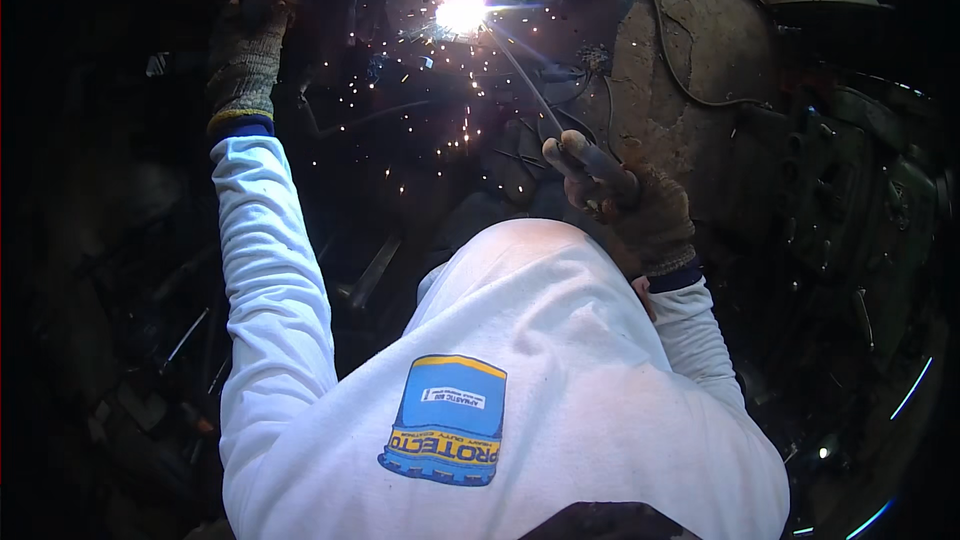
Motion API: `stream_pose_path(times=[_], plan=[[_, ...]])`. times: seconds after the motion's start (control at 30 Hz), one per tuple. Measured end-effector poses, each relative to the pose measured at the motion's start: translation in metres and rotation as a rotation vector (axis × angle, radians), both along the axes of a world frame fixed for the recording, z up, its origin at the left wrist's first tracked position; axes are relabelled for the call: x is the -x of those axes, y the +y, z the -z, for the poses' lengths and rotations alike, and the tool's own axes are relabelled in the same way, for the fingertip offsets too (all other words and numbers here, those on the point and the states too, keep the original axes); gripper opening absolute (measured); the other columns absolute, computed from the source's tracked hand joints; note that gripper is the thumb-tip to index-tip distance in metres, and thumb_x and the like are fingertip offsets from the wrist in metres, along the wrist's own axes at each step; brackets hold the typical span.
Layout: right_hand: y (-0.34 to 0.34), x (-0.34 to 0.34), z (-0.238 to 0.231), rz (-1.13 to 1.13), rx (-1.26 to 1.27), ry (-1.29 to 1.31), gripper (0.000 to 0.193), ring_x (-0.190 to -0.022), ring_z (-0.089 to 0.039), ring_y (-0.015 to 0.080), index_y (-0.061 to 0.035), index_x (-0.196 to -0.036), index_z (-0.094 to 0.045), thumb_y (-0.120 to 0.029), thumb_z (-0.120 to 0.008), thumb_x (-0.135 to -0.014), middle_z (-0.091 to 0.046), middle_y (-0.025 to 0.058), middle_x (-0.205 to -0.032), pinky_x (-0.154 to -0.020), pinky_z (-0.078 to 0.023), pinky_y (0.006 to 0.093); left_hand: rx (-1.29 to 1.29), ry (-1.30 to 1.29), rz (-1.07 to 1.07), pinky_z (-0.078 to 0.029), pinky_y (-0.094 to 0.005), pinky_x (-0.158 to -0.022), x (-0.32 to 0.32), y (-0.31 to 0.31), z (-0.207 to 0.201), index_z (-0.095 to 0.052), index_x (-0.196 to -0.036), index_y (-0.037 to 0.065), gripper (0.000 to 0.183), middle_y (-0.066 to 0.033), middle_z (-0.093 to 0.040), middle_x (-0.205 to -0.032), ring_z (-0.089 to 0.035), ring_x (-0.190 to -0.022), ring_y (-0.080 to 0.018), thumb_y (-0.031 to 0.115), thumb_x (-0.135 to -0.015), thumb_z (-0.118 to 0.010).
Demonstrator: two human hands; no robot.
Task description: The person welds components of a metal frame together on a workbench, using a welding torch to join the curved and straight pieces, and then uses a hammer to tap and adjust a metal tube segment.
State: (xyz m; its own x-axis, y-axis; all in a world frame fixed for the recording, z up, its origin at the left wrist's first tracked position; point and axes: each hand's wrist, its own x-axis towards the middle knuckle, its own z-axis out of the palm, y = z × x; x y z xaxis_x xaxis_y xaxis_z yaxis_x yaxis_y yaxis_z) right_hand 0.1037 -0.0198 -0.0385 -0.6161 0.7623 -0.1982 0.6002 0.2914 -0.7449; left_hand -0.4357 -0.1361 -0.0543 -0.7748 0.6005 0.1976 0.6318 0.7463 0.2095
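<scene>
Plainly, the eye goes first to a thin, straight rod (526, 80), slanting up and leftward near the top middle, its far tip lost in a blinding white glow (461, 13) tinged with purple. Sparks (465, 145) scatter below that glow, orange and white against the dark. The right hand (640, 202), in a worn knitted glove, is closed narrow about the near end of the rod; whether a holder sits inside that grip is too dim to tell. Well apart from it, the left hand (246, 62), in a pale knitted glove with a yellow edge, reaches to the upper left, its fingers deep in shadow, so I cannot tell whether they are spread or holding something. Right of the rod lies a brown, scuffed surface (690, 135), with a dark cable (665, 50) curving across it. Nearer, a white long-sleeved shirt (590, 370) fills the lower middle, dark blue showing at both wrists. Its printed emblem (447, 420) is a blue, container-like shape with yellow bands, a small white label and bold lettering, all upside down from this side. Toward the right edge, bright curved streaks (912, 388) stand out from the gloom.
</scene>
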Motion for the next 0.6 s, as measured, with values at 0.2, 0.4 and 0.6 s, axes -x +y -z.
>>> stream_pose_path(times=[0.2,0.4,0.6], plan=[[0.004,0.017,-0.036,-0.15,-0.16,-0.171,0.049,-0.078,-0.071,0.0353,-0.0112,-0.115,-0.062,-0.039,-0.079,-0.079,-0.07,0.0157,-0.083,-0.066,-0.056,0.0441,-0.154,-0.161,-0.004,-0.043,-0.0441,-0.109,0.013,-0.008,0.007,-0.049,-0.143,0.008,0.09,-0.0174,-0.058,-0.138,-0.055,-0.129,-0.0326,0.063,-0.077,-0.076],[0.004,0.013,-0.031,-0.266,-0.229,-0.076,0.048,-0.087,-0.072,0.0254,-0.0096,-0.128,-0.06,-0.021,-0.075,-0.084,-0.073,0.0097,-0.106,-0.073,-0.058,0.0363,-0.031,-0.099,-0.098,-0.041,-0.0478,-0.111,-0.013,0.003,-0.016,-0.04,-0.151,0.014,0.093,-0.0146,-0.05,-0.147,-0.05,-0.135,-0.032,0.064,-0.079,-0.073],[0.003,0.023,-0.032,-0.458,-0.222,0.052,0.053,-0.099,-0.072,0.0237,-0.0129,-0.134,-0.057,-0.023,-0.074,-0.085,-0.071,0.0097,-0.116,-0.078,-0.058,0.0346,0.232,0.348,0.221,-0.035,-0.0449,-0.115,0.077,-0.031,0.061,-0.042,-0.149,0.022,0.065,-0.0132,-0.047,-0.147,-0.049,-0.133,-0.031,0.05,-0.093,-0.059]])
